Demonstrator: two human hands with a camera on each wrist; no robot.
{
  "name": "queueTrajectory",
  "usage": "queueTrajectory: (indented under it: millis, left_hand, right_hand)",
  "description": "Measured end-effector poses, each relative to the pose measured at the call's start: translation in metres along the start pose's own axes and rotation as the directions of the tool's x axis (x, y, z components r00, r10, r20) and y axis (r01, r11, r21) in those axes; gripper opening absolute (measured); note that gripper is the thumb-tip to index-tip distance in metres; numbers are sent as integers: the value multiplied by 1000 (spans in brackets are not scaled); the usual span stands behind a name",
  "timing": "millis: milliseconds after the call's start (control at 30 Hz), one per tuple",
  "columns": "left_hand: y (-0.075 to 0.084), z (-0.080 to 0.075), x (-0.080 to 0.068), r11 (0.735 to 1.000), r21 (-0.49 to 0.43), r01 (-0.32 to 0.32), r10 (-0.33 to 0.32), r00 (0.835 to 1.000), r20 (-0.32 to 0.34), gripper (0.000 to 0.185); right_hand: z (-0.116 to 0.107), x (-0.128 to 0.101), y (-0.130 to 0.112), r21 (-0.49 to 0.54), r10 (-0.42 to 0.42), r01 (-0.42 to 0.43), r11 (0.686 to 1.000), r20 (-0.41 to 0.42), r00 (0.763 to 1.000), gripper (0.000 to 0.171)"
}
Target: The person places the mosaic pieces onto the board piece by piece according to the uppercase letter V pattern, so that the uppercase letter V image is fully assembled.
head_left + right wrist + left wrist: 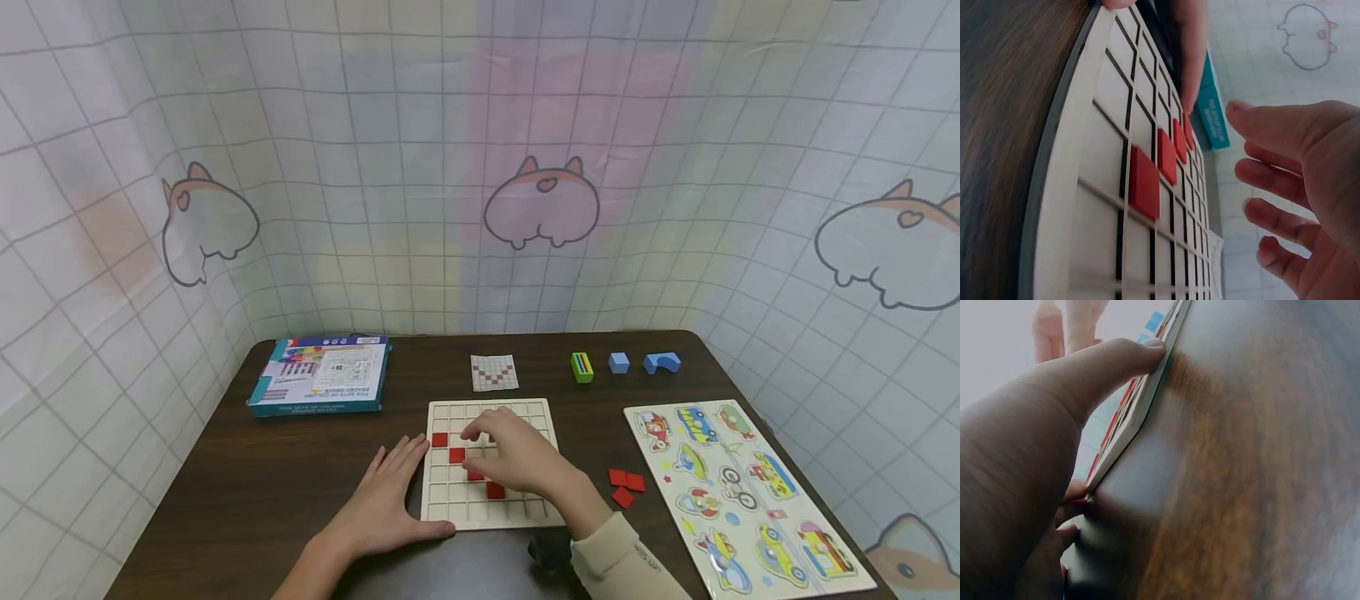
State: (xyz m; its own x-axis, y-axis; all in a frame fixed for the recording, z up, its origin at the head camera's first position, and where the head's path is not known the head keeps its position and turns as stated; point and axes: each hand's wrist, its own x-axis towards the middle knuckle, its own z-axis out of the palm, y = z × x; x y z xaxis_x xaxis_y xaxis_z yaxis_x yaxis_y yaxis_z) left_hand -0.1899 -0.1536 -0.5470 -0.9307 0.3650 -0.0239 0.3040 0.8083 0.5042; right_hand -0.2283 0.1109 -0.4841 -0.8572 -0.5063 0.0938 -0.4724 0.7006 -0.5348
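Note:
A cream grid board (491, 518) lies on the dark table with several red square tiles in a diagonal from its left side toward the front, one of them a red tile (496, 490). My left hand (390, 508) rests at the board's left front corner, fingers spread along the left edge and thumb (1141, 355) against the front edge. Over the middle of the board hovers my right hand (513, 450), partly covering it. Its fingers (1275, 178) are loosely bent, thumb apart from them, with nothing between. A small pattern card (494, 372) with red squares lies behind the board.
Three loose red tiles (622, 497) lie right of the board, beside a vehicle picture puzzle (750, 500). A boxed set (322, 375) sits back left. At the back right are a green block (581, 367), a blue cube (618, 362) and a blue arch (662, 362).

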Motion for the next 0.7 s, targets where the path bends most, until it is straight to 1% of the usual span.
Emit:
queueTrajectory:
  millis: [167, 367, 533, 700]
  left_hand:
    - [-1, 0, 0, 1000, 3, -2, 2, 1000, 1, 139]
    - [-1, 1, 0, 1000, 8, -5, 5, 1000, -3, 139]
    - [-2, 2, 2, 1000, 16, 5, -5, 1000, 2, 140]
    - [-2, 3, 3, 1000, 18, 9, -9, 1000, 2, 141]
  right_hand:
    - [-5, -16, 10, 24, 11, -11, 1000, -10, 1000, 35]
    - [-14, -35, 21, 65, 24, -21, 998, -49, 998, 29]
    - [-21, -51, 31, 56, 57, -53, 997, -81, 995, 29]
    - [-26, -67, 43, 37, 52, -48, 998, -116, 992, 31]
